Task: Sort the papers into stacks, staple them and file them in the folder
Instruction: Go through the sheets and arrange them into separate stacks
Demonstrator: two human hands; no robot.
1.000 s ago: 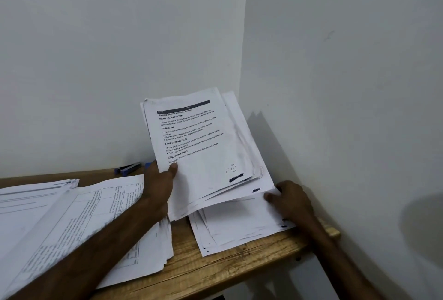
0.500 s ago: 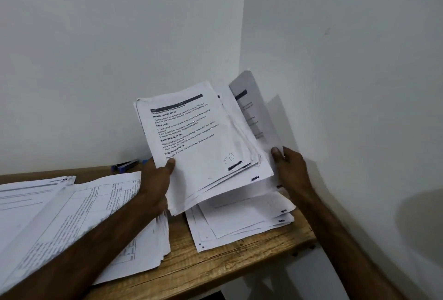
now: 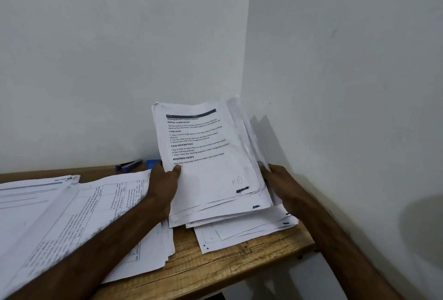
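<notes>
A bundle of printed white sheets is tilted up against the corner of the walls. My left hand grips its left edge, thumb on the top page. My right hand holds the bundle's right edge, fingers behind the sheets. Under the bundle a loose pile of papers lies flat on the wooden table. A wider pile of printed forms covers the table's left side, partly under my left forearm. A blue and black stapler lies by the back wall.
A small blue object sits beside the stapler, half hidden by the bundle. White walls close the table in at the back and right. The table's front edge runs diagonally below the papers.
My right hand picked a sheet off the flat pile, lifted it behind the bundle and now holds it against the bundle's right edge. The left hand kept its grip.
</notes>
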